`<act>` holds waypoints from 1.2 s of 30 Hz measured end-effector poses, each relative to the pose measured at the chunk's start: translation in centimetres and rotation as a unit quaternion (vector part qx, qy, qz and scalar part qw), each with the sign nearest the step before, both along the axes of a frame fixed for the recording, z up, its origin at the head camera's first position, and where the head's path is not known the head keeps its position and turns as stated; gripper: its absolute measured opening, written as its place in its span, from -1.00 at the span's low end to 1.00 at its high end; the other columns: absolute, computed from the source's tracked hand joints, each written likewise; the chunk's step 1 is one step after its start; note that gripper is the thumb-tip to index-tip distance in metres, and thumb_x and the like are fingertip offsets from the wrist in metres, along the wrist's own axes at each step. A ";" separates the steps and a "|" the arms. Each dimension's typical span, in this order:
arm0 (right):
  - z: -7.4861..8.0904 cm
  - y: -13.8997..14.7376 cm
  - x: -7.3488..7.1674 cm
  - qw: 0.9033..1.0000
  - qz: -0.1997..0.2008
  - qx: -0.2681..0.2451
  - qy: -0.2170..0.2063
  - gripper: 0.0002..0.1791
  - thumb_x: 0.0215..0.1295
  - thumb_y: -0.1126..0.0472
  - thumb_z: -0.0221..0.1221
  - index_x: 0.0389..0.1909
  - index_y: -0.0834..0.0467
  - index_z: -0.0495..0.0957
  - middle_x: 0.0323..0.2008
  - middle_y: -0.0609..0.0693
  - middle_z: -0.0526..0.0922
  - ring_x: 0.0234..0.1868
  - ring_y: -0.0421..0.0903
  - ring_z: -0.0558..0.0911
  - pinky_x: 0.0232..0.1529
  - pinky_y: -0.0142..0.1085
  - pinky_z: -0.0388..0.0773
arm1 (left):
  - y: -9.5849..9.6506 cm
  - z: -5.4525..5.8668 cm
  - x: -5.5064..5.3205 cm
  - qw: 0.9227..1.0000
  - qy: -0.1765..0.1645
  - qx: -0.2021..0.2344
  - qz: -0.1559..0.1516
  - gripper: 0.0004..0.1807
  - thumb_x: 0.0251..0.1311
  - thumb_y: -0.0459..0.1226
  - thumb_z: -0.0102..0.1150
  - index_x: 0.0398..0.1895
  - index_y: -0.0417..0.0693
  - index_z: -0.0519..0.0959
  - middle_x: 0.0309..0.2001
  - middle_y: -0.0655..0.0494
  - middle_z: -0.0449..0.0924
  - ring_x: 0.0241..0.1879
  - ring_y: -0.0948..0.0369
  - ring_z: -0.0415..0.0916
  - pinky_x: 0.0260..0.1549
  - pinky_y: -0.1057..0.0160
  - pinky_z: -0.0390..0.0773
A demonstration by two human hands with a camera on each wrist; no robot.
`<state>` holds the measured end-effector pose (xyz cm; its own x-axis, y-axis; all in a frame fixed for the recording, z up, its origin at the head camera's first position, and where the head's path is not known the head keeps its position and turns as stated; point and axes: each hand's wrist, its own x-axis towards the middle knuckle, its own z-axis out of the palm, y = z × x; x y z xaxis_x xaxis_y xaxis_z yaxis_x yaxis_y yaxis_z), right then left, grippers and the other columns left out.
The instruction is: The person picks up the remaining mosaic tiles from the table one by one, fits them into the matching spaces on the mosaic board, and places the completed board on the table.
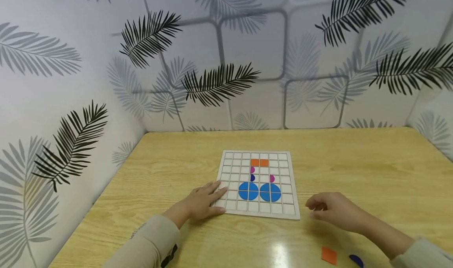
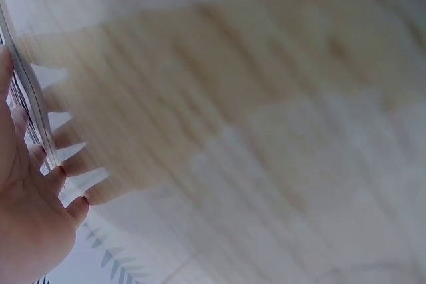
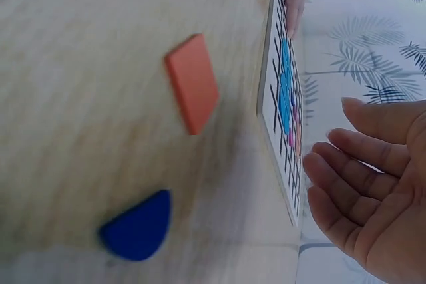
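Note:
My left hand (image 1: pixel 205 201) rests with spread fingers on the left edge of a white grid board (image 1: pixel 254 207). To the board's right, my right hand (image 1: pixel 332 209) hovers over the table, its fingers loosely bent; the right wrist view shows an empty palm (image 3: pixel 393 231). On the grid are two blue circles of quarter pieces, a left circle (image 1: pixel 244 187) and a right circle (image 1: pixel 275 188). Above them sit a dark blue half circle (image 1: pixel 252 178), two magenta half circles, one upper (image 1: pixel 252 169) and one lower (image 1: pixel 271 178), and two adjacent orange squares (image 1: pixel 255 162).
A loose orange square (image 1: pixel 328 255) and a loose dark blue half circle (image 1: pixel 356 260) lie on the wooden table (image 1: pixel 177 154), nearer me than the right hand. Behind the table's far edge rises a wall (image 1: pixel 255 43) with a leaf pattern.

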<state>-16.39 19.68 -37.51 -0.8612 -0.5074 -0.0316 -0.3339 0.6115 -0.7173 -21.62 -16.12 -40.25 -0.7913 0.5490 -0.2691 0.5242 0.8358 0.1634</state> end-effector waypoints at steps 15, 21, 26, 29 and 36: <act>-1.5 4.4 3.7 0.996 -0.001 0.031 -0.082 -0.60 -0.01 0.16 0.22 -0.22 0.38 0.48 -0.30 0.04 0.56 -0.36 -0.23 0.51 -0.40 -0.41 0.43 | 0.1 0.0 -0.3 1.000 -0.001 0.007 0.002 -0.28 0.13 0.19 -0.27 0.33 0.15 -0.06 0.33 0.03 -0.21 0.27 0.01 -0.23 0.10 -0.07 -0.06; -2.0 5.8 4.3 0.993 -0.006 0.052 -0.104 -0.62 -0.06 0.22 0.25 -0.25 0.41 0.49 -0.29 0.11 0.56 -0.30 -0.06 0.55 -0.35 -0.30 0.47 | 0.2 0.0 -0.3 1.000 0.000 0.009 0.001 -0.28 0.14 0.17 -0.24 0.33 0.14 -0.06 0.33 0.03 -0.22 0.28 0.02 -0.24 0.10 -0.08 -0.06; -2.2 6.3 5.0 0.990 -0.025 0.055 -0.127 -0.69 -0.09 0.25 0.27 -0.30 0.33 0.51 -0.35 0.03 0.56 -0.34 -0.05 0.53 -0.37 -0.22 0.47 | 0.3 0.3 -0.1 1.000 -0.003 0.014 -0.002 -0.28 0.15 0.16 -0.24 0.33 0.10 -0.04 0.33 -0.01 -0.18 0.27 -0.02 -0.21 0.08 -0.10 -0.05; -2.6 6.4 5.5 0.992 -0.016 0.049 -0.113 -0.78 -0.08 0.31 0.23 -0.34 0.28 0.53 -0.39 -0.03 0.54 -0.41 -0.19 0.47 -0.43 -0.29 0.44 | 0.3 0.4 0.0 1.000 -0.002 0.013 -0.002 -0.29 0.16 0.15 -0.25 0.33 0.09 -0.03 0.32 -0.02 -0.17 0.26 -0.03 -0.20 0.08 -0.10 -0.04; -3.5 6.1 5.7 0.992 -0.013 0.057 -0.115 -0.83 -0.08 0.35 0.22 -0.38 0.26 0.54 -0.45 -0.06 0.53 -0.50 -0.27 0.45 -0.50 -0.32 0.43 | 0.2 0.1 0.1 1.000 -0.004 0.016 -0.002 -0.30 0.16 0.14 -0.22 0.32 0.10 -0.02 0.32 -0.01 -0.18 0.26 -0.02 -0.20 0.08 -0.09 -0.03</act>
<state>-10.70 25.76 -41.01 -0.8375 -0.4660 -0.2854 -0.1516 0.7000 -0.6979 -21.52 -15.87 -40.18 -0.7873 0.5601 -0.2578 0.5253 0.8282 0.1951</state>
